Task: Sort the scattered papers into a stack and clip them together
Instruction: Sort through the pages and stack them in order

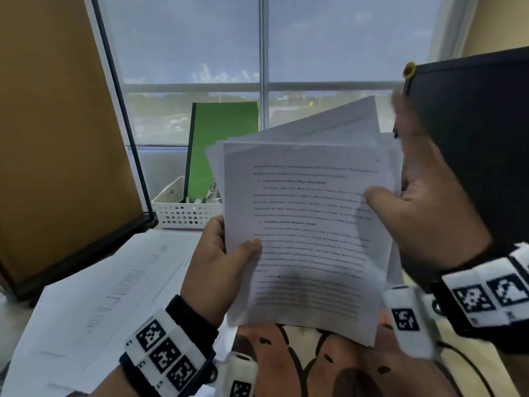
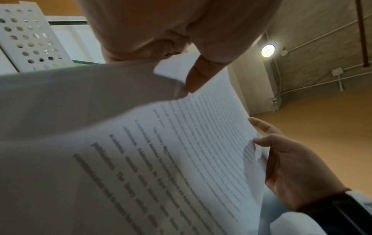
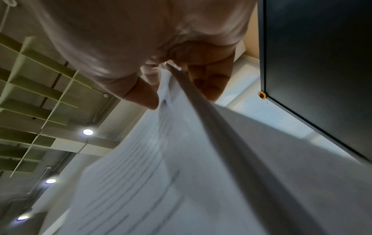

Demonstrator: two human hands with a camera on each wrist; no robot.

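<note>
I hold a loose sheaf of printed papers (image 1: 309, 224) upright in front of me, its sheets fanned and uneven at the top. My left hand (image 1: 226, 253) grips its lower left edge, thumb on the front page. My right hand (image 1: 412, 202) pinches the right edge, thumb in front, fingers behind. From the left wrist the same papers (image 2: 181, 159) fill the view, with my left hand's (image 2: 193, 76) thumb on the front page and my right hand (image 2: 292, 167) at the far edge. Seen from the right wrist, the papers (image 3: 161, 159) are edge-on beneath my right hand (image 3: 161, 89). No clip is in view.
More printed sheets (image 1: 100, 296) lie spread on the desk at the left. A white perforated basket (image 1: 183, 210) with a green folder (image 1: 220, 147) stands by the window. A brown board (image 1: 57, 138) leans at the left, a dark monitor (image 1: 472, 138) at the right.
</note>
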